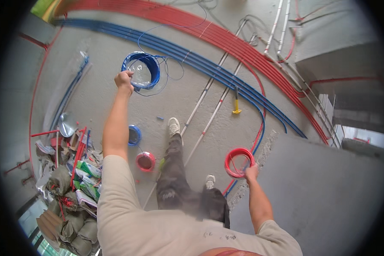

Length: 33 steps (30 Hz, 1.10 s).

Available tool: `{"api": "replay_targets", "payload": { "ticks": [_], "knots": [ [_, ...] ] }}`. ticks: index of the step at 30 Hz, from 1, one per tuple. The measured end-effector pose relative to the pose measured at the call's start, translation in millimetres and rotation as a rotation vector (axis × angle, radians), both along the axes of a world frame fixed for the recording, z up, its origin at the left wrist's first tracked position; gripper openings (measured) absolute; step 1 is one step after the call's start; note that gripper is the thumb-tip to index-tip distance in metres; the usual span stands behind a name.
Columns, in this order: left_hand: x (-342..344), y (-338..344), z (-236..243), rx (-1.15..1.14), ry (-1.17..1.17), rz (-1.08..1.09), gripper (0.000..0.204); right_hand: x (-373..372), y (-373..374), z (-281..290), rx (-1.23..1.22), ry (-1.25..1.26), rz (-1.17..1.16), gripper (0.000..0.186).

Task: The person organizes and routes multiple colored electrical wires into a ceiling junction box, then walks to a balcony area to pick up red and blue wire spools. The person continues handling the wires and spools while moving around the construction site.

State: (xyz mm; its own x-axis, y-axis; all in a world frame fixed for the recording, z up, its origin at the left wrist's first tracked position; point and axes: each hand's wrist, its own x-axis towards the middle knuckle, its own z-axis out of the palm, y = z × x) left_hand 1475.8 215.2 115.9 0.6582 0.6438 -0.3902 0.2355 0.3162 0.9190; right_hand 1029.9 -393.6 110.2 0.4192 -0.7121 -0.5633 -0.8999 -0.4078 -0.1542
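My left hand (124, 80), far out in front, is closed round the near left rim of a coil of blue wire (152, 70) in clear wrap. Loose blue strands trail from that coil to its right and upward. Lower at the right, my right hand (251, 172) grips the edge of a coil of red wire (240, 151). Between my arms, a smaller blue wire coil (134, 135) and a red wire coil (145, 161) lie on the floor near my left foot.
Rows of red conduits (175, 17) and blue conduits (166, 46) cross the floor ahead, over white pipes (204, 94). A yellow-headed hammer (237, 106) lies beyond my feet. Sacks and debris (72, 192) pile up at the left. A grey wall (307, 192) stands at the right.
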Motion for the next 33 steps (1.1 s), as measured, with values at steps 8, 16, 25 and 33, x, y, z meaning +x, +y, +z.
{"api": "replay_targets", "payload": {
  "ticks": [8, 16, 25, 33],
  "knots": [
    [-17.6, 113.8, -360.7, -0.21, 0.421, 0.155, 0.031, 226.5, 176.4, -219.5, 0.457, 0.005, 0.285, 0.053],
    [-171.6, 141.3, -379.1, -0.511, 1.03, -0.373, 0.109, 335.5, 361.5, -335.3, 0.525, -0.027, 0.646, 0.052],
    [-218.3, 49.0, -348.6, -0.57, 0.853, -0.111, 0.093, 321.4, 460.8, -397.9, 0.724, -0.125, 0.846, 0.101],
    [-402.5, 81.0, -227.4, -0.408, 0.997, -0.421, 0.023, 260.4, 307.9, -206.9, 0.543, 0.138, 0.948, 0.082]
  ]
}}
